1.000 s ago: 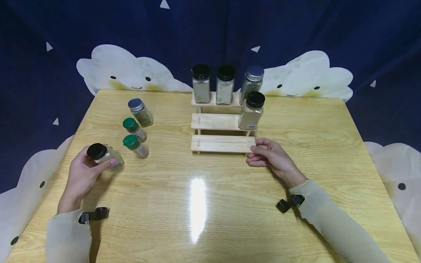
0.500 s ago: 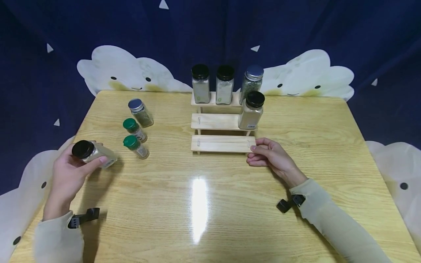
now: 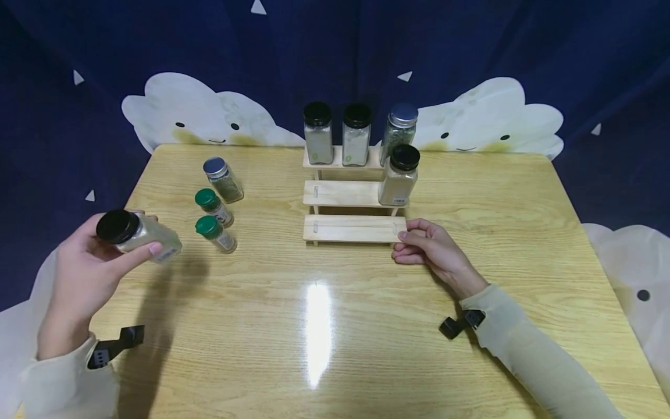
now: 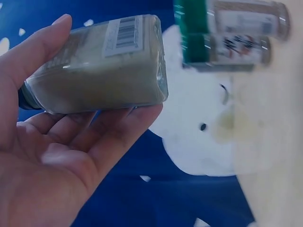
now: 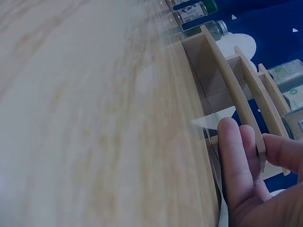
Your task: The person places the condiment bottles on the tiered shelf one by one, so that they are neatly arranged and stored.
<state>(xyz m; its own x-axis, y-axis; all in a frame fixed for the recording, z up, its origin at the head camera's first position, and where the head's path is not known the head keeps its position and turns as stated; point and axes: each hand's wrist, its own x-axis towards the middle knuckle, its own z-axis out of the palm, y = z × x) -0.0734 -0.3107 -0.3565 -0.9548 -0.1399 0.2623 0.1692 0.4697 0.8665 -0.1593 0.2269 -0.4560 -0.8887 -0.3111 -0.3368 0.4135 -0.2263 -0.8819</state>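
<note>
My left hand (image 3: 78, 282) grips a square glass spice jar (image 3: 149, 235) with a black lid, tilted and raised over the table's left side. In the left wrist view, a barcode label shows on the pale-filled jar (image 4: 104, 71), thumb above and fingers beneath. The right hand (image 3: 439, 256) pinches the right end of the lowest step of a three-tier wooden rack (image 3: 356, 228), thumb on top. Two black-lidded jars (image 3: 318, 137) and a silver-lidded jar (image 3: 399, 135) stand on the top tier. Another black-lidded jar (image 3: 399, 177) stands at the right of the middle tier.
On the left of the wooden table (image 3: 366, 349) stand a silver-lidded jar of herbs (image 3: 225, 180) and two small green-capped shakers (image 3: 214, 206), in a row. A dark blue curtain (image 3: 335, 52) with white cloud shapes hangs behind the table.
My left hand has lifted the black-lidded jar off the table and carried it left and toward me, tilting it more. The right hand stays on the rack.
</note>
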